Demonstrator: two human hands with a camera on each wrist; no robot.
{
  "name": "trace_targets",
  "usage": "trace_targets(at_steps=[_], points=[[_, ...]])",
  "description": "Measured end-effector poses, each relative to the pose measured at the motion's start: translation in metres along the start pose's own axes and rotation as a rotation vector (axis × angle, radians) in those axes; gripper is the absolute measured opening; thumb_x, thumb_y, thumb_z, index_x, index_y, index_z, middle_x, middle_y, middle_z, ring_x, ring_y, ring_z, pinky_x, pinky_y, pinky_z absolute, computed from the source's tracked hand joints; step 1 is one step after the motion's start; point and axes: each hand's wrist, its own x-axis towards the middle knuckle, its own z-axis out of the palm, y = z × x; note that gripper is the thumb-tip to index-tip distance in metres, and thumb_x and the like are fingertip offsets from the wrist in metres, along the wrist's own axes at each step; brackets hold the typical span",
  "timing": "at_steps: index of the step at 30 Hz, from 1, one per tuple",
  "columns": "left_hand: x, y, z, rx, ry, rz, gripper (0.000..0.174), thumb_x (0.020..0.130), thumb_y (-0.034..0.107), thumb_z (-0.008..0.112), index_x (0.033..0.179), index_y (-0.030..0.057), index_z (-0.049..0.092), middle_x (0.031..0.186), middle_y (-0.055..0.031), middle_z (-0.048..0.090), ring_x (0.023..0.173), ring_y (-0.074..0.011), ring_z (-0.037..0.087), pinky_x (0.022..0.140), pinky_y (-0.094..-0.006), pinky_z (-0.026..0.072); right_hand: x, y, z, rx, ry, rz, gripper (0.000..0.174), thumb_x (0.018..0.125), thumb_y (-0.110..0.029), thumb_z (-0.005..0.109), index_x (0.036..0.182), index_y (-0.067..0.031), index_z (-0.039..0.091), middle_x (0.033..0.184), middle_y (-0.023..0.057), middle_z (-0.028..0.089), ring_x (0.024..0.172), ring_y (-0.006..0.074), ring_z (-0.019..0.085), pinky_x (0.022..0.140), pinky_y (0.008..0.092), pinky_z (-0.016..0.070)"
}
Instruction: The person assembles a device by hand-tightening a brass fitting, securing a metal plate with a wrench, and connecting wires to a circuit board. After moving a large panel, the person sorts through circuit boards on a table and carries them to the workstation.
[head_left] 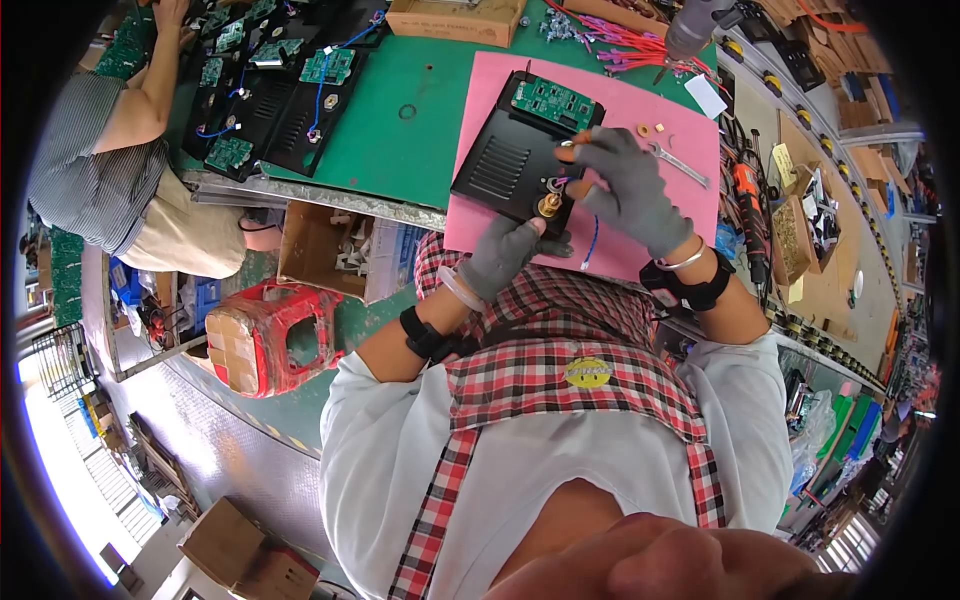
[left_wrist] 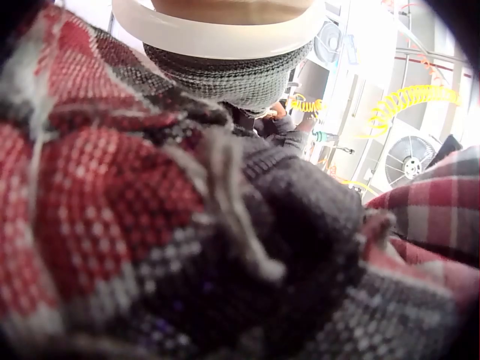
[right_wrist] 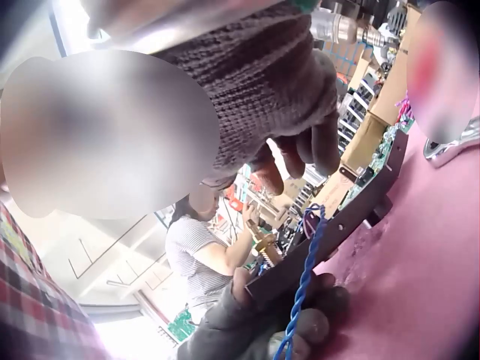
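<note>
A black slotted metal panel [head_left: 497,165] is tilted over a pink mat [head_left: 490,85], with a green circuit board [head_left: 552,102] at its far end. At its near corner my gloved left hand [head_left: 500,258] grips the edge, thumb above and fingers beneath in the right wrist view. Close by stands a threaded brass fitting [head_left: 549,204] with thin wires. A twisted blue wire [right_wrist: 306,281] hangs off the panel's edge. My gloved right hand [head_left: 635,190] hovers over the panel's right side, fingers loosely bent with nothing seen between them. Apron cloth fills much of the left wrist view.
A wrench [head_left: 680,165] and small rings lie on the mat's right. An electric screwdriver [head_left: 688,30] hangs beyond it, near red wires [head_left: 630,40]. More black panels [head_left: 290,110] with boards are on the green table [head_left: 400,130] at left, where another person [head_left: 110,150] works.
</note>
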Motion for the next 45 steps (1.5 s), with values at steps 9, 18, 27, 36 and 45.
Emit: trace_targets(at_steps=[9, 18, 27, 36, 45], points=[[0.002, -0.006, -0.007, 0.013, -0.043, 0.015, 0.044, 0.090, 0.026, 0.045, 0.122, -0.0022, 0.038, 0.111, -0.0132, 0.051, 0.097, -0.0242, 0.055, 0.082, -0.0416, 0.0493, -0.020, 0.011, 0.019, 0.067, 0.033, -0.101, 0.017, 0.078, -0.020, 0.055, 0.080, -0.0052, 0.063, 0.106, 0.0078, 0.058, 0.114, 0.0307, 0.044, 0.088, 0.0379, 0.0438], [0.002, -0.004, -0.006, 0.023, -0.038, 0.012, 0.043, 0.090, 0.027, 0.045, 0.121, -0.0022, 0.039, 0.110, -0.0136, 0.051, 0.096, -0.0239, 0.056, 0.081, -0.0407, 0.0494, -0.030, 0.024, 0.020, 0.248, 0.018, -0.038, 0.026, 0.082, -0.029, 0.053, 0.082, -0.0041, 0.062, 0.108, 0.0141, 0.057, 0.114, 0.0350, 0.044, 0.093, 0.0405, 0.0383], [0.001, -0.002, -0.002, 0.017, -0.037, 0.033, 0.041, 0.090, 0.025, 0.043, 0.121, -0.0031, 0.039, 0.109, -0.0124, 0.051, 0.096, -0.0226, 0.055, 0.080, -0.0396, 0.0499, -0.030, 0.010, 0.028, 0.185, 0.028, -0.064, 0.025, 0.081, -0.027, 0.053, 0.078, -0.0038, 0.062, 0.104, 0.0135, 0.059, 0.114, 0.0335, 0.044, 0.091, 0.0398, 0.0388], [0.001, -0.002, -0.002, 0.044, -0.027, 0.025, 0.045, 0.090, 0.032, 0.045, 0.120, -0.0013, 0.040, 0.107, -0.0113, 0.051, 0.097, -0.0219, 0.054, 0.082, -0.0395, 0.0490, -0.031, 0.025, 0.023, 0.280, 0.132, -0.055, 0.017, 0.077, -0.020, 0.055, 0.080, -0.0057, 0.064, 0.113, 0.0069, 0.056, 0.115, 0.0309, 0.043, 0.090, 0.0375, 0.0397], [0.003, -0.005, -0.003, 0.026, -0.016, 0.024, 0.043, 0.090, 0.029, 0.043, 0.120, -0.0026, 0.039, 0.110, -0.0150, 0.051, 0.096, -0.0247, 0.056, 0.082, -0.0399, 0.0488, -0.023, -0.001, 0.019, -0.020, 0.026, -0.037, 0.019, 0.067, -0.014, 0.061, 0.085, -0.0078, 0.064, 0.110, 0.0059, 0.056, 0.114, 0.0277, 0.044, 0.089, 0.0363, 0.0438]])
